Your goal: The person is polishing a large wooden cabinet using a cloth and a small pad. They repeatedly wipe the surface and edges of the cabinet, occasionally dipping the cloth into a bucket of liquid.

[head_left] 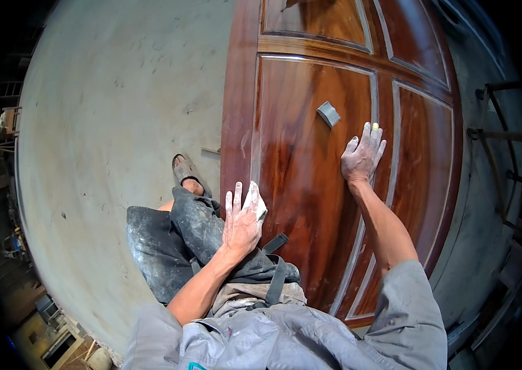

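A glossy red-brown panelled wooden door (310, 203) lies in front of me, with pale, dusty strips along the panel mouldings. My right hand (363, 159) reaches over the moulding right of the middle panel, its dusty fingers stretched out and lying on it. A small yellow patch (376, 126) shows at one fingertip; what it is I cannot tell. Near the door's left edge is my left hand (241, 225), whitened with dust, fingers extended. It holds a whitish folded piece (262, 209), cloth or paper, by the thumb side. A grey sanding block (329, 115) with a curved face rests on the middle panel.
Grey concrete floor (107, 123) stretches to the left of the door. My sandalled foot (186, 169) stands there beside a small stick (211, 150). At the far right is a dark metal frame (501, 135). Clutter lines the lower left rim.
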Demonstrator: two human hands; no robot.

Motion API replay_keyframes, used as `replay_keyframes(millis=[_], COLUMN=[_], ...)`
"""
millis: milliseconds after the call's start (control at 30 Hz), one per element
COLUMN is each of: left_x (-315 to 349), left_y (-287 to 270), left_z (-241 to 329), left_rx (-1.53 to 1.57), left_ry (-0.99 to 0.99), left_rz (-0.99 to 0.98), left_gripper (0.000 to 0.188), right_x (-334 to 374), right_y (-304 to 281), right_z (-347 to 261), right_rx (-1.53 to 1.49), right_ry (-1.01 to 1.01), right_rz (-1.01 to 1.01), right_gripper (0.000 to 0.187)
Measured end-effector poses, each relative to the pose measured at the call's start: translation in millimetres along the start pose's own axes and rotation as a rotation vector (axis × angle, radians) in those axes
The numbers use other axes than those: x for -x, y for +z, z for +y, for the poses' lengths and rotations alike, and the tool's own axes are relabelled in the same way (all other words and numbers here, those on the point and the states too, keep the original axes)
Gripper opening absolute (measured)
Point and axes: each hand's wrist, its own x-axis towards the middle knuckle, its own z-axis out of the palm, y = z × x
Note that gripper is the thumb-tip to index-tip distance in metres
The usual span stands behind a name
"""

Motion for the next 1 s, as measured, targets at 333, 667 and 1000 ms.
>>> replay_keyframes(millis=[333, 667, 1000], left_x=[-12.6, -93.5, -187.9], left_y=[10.5, -18.5, -50.7], left_z=[-7.8, -17.4, -39.3], left_rx=[0.015, 0.002, -0.193], left_ry=[0.01, 0.075, 0.118], left_rz=[0.037, 0.139, 0.286], left_gripper=[0.084, 0.081, 0.076], right_x=[5.7, 10.2, 6.8], right_y=[2.5, -0.3, -1.9], right_z=[3.4, 1.1, -10.0], right_rx=[0.004, 0.0, -0.017], right_ry=[-0.001, -0.001, 0.002], right_rz=[-0.018, -0.052, -0.09], right_gripper=[0.063, 0.063, 0.064])
